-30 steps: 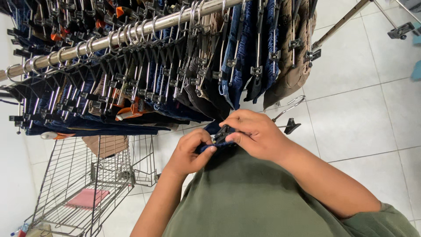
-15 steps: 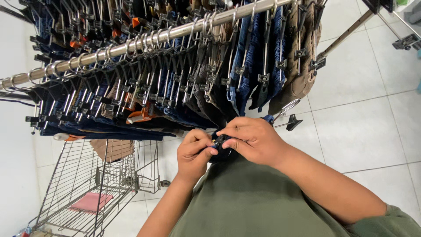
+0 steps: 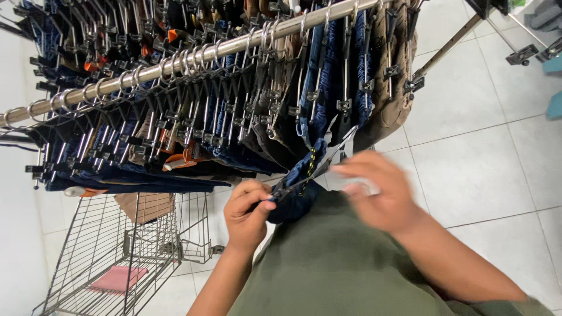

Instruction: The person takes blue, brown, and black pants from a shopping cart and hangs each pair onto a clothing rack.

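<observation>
White tiled floor (image 3: 468,111), packed clothes rail (image 3: 175,58) above | wire cart (image 3: 117,257) left of grip: pink item (image 3: 117,278) inside | left hand (image 3: 249,213) pinches clip hanger (image 3: 310,172) with denim garment (image 3: 301,184) | right hand (image 3: 374,190) blurred beside it, grip unclear.

White tiled floor (image 3: 468,117), wire cart (image 3: 117,251), perhaps a shop.

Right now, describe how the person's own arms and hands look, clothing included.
Both forearms are bare, with no sleeves reaching the wrists. The left hand shows no glove, ring or watch. The right hand is blurred, so rings cannot be told; no glove shows. The person wears an olive-green top; its fabric shows near the right upper arm.
</observation>
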